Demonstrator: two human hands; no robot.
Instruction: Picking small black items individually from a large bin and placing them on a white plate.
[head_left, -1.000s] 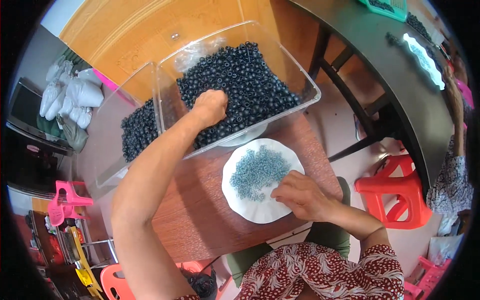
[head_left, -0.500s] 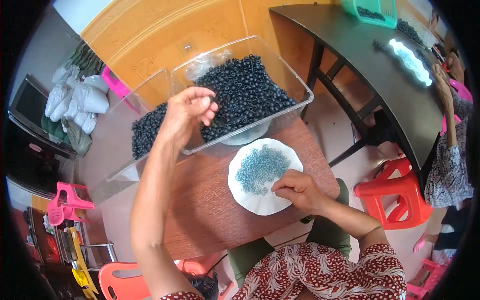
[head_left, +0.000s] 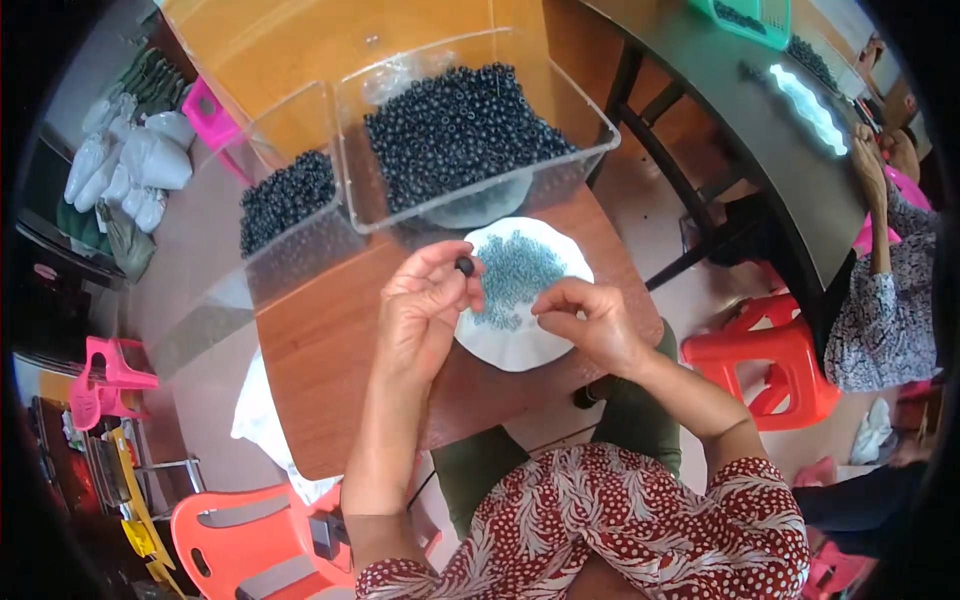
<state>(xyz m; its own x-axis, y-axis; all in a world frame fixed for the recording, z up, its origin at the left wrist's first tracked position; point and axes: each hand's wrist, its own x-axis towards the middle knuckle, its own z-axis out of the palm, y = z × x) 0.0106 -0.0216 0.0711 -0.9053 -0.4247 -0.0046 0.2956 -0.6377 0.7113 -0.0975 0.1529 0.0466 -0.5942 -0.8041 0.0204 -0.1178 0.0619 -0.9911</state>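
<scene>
- The left hand (head_left: pixel 425 305) pinches one dark bead (head_left: pixel 465 266) in its fingers, just above the white plate's (head_left: pixel 520 345) left rim.
- The right hand (head_left: pixel 590 325) rests on the plate, fingers curled by the small blue-grey beads (head_left: pixel 515 275); whether they grip anything I cannot tell.
- Two clear bins (head_left: pixel 470 130) of dark beads stand behind, on the brown counter (head_left: pixel 320 350).
- White sacks (head_left: pixel 130 165) lie on the floor, far left.

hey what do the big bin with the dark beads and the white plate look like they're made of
The big bin looks like clear, glossy plastic: the dark beads and the wooden table show through its walls. The white plate has a wavy scalloped rim and a matte look, so likely paper or thin plastic; the view leaves that open.
</scene>
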